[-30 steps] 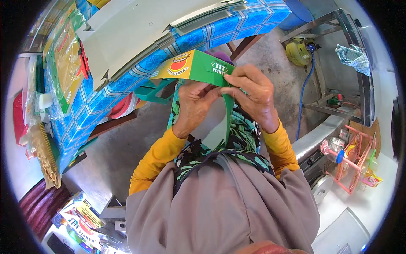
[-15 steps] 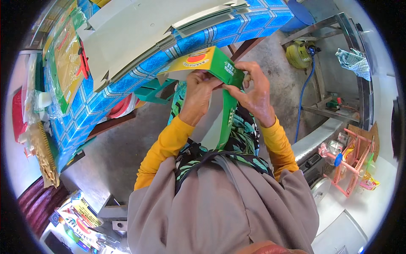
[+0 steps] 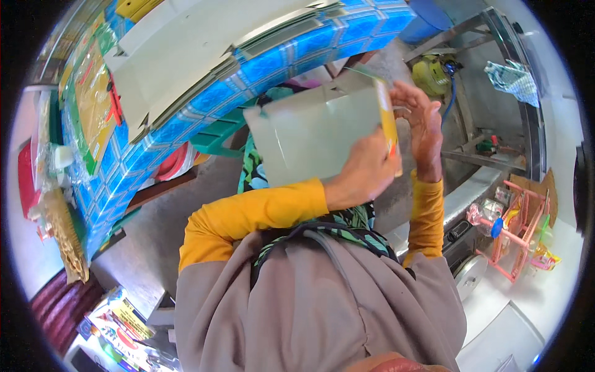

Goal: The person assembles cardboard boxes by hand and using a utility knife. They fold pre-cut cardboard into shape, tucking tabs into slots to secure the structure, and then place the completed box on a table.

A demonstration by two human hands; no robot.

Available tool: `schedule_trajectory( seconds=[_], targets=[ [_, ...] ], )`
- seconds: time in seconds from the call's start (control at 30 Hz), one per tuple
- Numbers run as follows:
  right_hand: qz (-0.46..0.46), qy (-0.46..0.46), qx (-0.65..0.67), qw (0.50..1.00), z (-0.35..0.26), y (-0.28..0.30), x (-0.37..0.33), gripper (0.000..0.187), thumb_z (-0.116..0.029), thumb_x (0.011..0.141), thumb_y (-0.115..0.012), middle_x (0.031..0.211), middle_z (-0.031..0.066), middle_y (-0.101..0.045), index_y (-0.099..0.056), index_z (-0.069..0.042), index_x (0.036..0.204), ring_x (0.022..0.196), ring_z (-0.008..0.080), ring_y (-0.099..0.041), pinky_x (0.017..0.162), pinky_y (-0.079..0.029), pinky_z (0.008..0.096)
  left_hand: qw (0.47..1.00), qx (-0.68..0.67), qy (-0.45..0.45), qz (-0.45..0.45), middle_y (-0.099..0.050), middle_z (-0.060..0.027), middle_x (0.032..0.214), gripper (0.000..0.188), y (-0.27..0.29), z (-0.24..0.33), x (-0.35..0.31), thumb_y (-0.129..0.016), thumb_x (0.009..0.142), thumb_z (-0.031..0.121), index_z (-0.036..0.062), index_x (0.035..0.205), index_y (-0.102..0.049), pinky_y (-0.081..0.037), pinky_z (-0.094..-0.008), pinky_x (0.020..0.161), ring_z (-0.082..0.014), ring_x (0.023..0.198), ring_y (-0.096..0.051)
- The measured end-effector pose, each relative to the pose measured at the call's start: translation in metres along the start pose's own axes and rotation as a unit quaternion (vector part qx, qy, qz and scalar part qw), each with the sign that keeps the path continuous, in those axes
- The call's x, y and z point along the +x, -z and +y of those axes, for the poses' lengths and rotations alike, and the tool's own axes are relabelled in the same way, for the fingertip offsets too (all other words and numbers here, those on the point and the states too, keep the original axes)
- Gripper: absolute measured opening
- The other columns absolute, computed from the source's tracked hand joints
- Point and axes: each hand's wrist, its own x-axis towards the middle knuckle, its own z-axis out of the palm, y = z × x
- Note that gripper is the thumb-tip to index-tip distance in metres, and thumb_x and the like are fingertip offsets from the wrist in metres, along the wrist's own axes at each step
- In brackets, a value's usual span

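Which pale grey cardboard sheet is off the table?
The pale grey cardboard sheet with the upturned yellow side panel, at the bare left hand; the other pale grey sheets lie stacked on the blue checked tablecloth.

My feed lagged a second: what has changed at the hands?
The carton has turned, its plain pale side now up. The left hand has swung right to its yellow edge; the right hand has loosened its pinch and moved right, contact unclear. The stacked pale sheets stay on the blue cloth.
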Motion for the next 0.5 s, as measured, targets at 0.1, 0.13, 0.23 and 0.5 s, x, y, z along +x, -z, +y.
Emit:
schedule_trajectory(
  seconds=[0.1,0.13,0.23,0.5],
  targets=[
    [-0.043,0.065,-0.346,0.935,-0.028,0.012,0.011,0.063,-0.038,0.088,-0.068,0.109,0.0154,-0.068,-0.055,0.001,0.135,0.102,0.0229,-0.063,0.096,-0.045,0.0362,0.955,0.254,-0.085,-0.125,-0.068,-0.02,0.081,0.036,-0.02,-0.019,-0.007,-0.066,0.076,0.003,-0.0025,0.108,-0.051,-0.054,-0.0439,0.064,-0.0377,0.073,-0.068],
    [-0.03,0.013,-0.405,0.914,-0.034,0.009,0.009,0.065,-0.027,0.08,-0.073,0.112,0.0166,-0.068,-0.054,0.0,0.136,0.106,0.0236,-0.063,0.1,-0.043,0.0353,0.919,0.329,-0.136,-0.172,-0.066,-0.0215,0.079,0.04,-0.02,-0.026,-0.011,-0.064,0.074,0.001,-0.0022,0.111,-0.049,-0.054,-0.0467,0.064,-0.0416,0.073,-0.067],
    [-0.021,0.047,-0.385,0.922,-0.02,0.01,-0.005,0.058,-0.013,0.076,-0.07,0.112,0.0168,-0.068,-0.058,0.0,0.132,0.107,0.0235,-0.063,0.097,-0.046,0.0346,0.877,0.424,-0.127,-0.185,-0.066,-0.0213,0.082,0.041,-0.009,-0.046,-0.014,-0.062,0.074,0.0,-0.0031,0.113,-0.048,-0.054,-0.0485,0.068,-0.0423,0.078,-0.066],
    [-0.116,0.236,-0.3,0.917,0.024,-0.059,-0.062,0.061,0.009,0.057,-0.057,0.127,0.0201,-0.058,-0.063,0.001,0.118,0.114,0.04,-0.056,0.098,-0.046,0.047,0.937,-0.317,0.088,0.115,-0.065,-0.0059,0.099,0.022,0.052,-0.025,-0.037,-0.068,0.092,0.018,0.0043,0.108,-0.063,-0.056,-0.0306,0.072,-0.0157,0.084,-0.065]
  ],
)
